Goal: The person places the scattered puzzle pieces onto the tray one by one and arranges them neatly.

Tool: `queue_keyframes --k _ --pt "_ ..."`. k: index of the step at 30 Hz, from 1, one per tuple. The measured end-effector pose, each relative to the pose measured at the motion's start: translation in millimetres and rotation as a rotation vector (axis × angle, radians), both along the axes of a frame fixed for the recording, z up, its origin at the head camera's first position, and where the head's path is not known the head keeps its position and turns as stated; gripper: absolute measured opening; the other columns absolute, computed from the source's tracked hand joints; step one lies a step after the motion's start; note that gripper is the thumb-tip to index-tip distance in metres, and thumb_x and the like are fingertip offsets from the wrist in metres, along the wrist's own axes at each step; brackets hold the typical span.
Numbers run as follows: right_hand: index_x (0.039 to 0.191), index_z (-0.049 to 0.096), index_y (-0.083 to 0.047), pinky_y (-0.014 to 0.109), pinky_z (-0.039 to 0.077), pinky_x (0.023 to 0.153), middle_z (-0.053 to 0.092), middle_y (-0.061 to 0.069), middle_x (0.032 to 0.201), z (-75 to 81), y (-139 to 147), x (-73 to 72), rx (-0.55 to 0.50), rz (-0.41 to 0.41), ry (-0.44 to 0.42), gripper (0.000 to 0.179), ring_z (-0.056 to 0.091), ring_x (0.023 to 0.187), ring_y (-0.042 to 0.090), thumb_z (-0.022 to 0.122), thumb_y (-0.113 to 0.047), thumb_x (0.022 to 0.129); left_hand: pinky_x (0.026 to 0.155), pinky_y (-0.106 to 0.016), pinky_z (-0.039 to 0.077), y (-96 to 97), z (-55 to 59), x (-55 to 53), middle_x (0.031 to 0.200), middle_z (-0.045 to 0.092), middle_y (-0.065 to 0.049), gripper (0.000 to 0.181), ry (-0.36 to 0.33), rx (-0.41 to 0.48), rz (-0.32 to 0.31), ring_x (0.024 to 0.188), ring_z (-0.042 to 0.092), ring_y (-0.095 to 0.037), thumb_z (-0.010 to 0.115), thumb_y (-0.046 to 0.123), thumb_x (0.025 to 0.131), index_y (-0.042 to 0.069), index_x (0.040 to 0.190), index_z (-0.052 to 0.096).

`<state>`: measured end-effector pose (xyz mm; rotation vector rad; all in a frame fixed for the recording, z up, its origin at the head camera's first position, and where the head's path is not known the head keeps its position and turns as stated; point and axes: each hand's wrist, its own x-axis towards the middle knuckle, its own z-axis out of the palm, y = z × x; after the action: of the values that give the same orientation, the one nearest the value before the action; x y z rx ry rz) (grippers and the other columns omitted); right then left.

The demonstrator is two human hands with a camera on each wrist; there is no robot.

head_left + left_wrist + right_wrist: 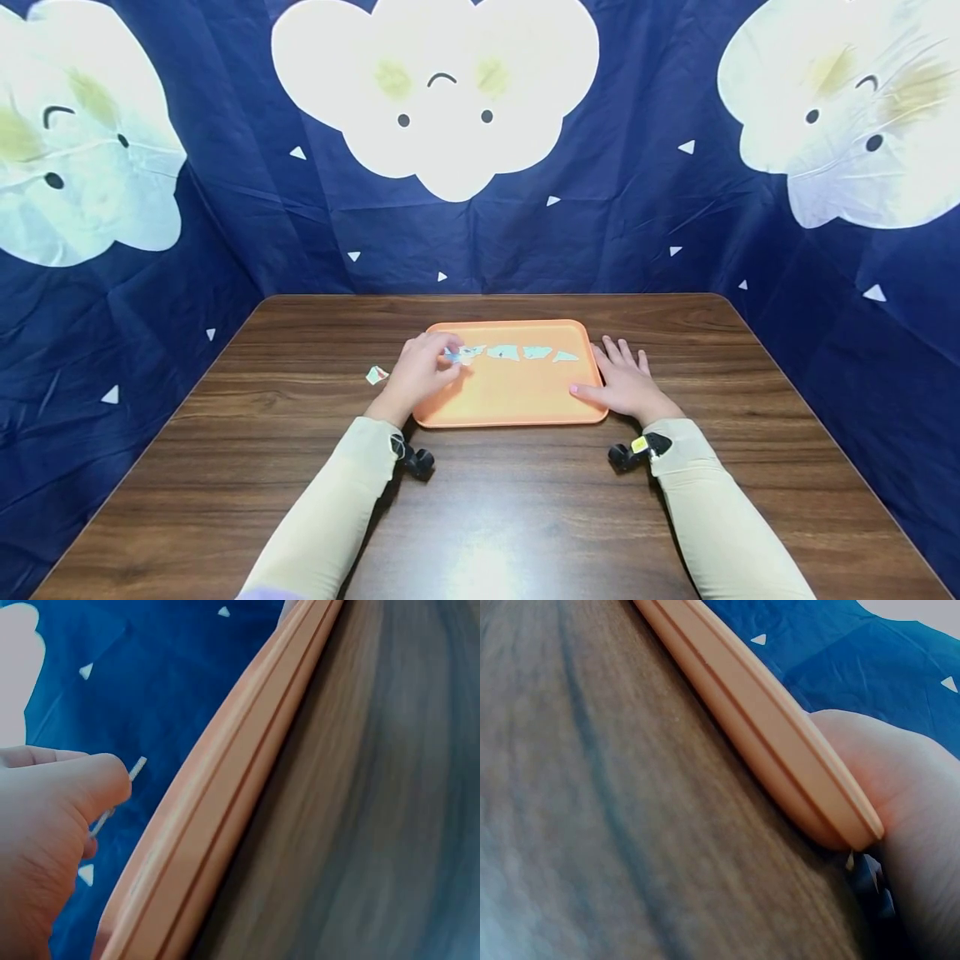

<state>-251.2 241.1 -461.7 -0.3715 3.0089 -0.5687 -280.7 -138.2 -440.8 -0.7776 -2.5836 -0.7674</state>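
Observation:
An orange tray (510, 398) lies on the table with a row of irregular, thin pale-blue pieces (503, 352) along its upper half. Over the tray's left end, my left hand (420, 371) pinches a thin pale piece (138, 768) between thumb and fingers; only its edge shows in the left wrist view, the rest being covered by the hand. My right hand (628, 385) rests at the tray's right edge, fingers spread beyond the rim and thumb lying over it. In the right wrist view the hand (900, 765) touches the tray's corner.
One more small piece (377, 375), whitish with red marks, lies on the brown wooden table (300, 433) left of the tray. Dark blue cloth (480, 242) with white clouds and triangles hangs behind and at both sides. Each wrist wears a small black camera (422, 463).

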Motion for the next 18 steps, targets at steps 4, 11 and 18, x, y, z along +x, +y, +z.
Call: queue_keyframes --k 4,11,18 --pt "0.160 0.024 -0.006 0.070 -0.006 0.114 0.010 0.025 0.166 0.5 0 -0.1 0.002 -0.002 -0.003 0.108 0.000 0.152 0.048 0.053 -0.078 0.086 0.098 -0.045 0.043 16.7 1.4 2.1 0.110 0.070 -0.003 0.033 -0.037 0.004 -0.061 0.104 0.063 -0.022 0.074 0.013 0.085 0.011 0.117 0.067" --pt "0.160 0.025 -0.005 0.070 -0.006 0.114 0.010 0.025 0.166 0.2 0 0.0 -0.010 -0.001 0.000 0.106 0.001 0.151 0.049 0.055 -0.076 0.086 0.097 -0.040 0.044 38.7 -0.4 3.7 0.102 0.070 0.002 0.036 -0.062 0.002 -0.146 0.102 0.059 -0.022 0.073 0.010 0.086 0.011 0.122 0.066" --pt "0.160 0.024 -0.005 0.070 -0.005 0.114 0.010 0.025 0.166 3.2 0 0.5 -0.007 -0.006 -0.008 0.106 0.001 0.152 0.048 0.054 -0.075 0.087 0.095 -0.038 0.043 55.1 -1.6 4.5 0.102 0.069 0.002 0.037 -0.073 -0.037 -0.207 0.094 0.061 -0.018 0.073 0.009 0.086 0.012 0.122 0.065"
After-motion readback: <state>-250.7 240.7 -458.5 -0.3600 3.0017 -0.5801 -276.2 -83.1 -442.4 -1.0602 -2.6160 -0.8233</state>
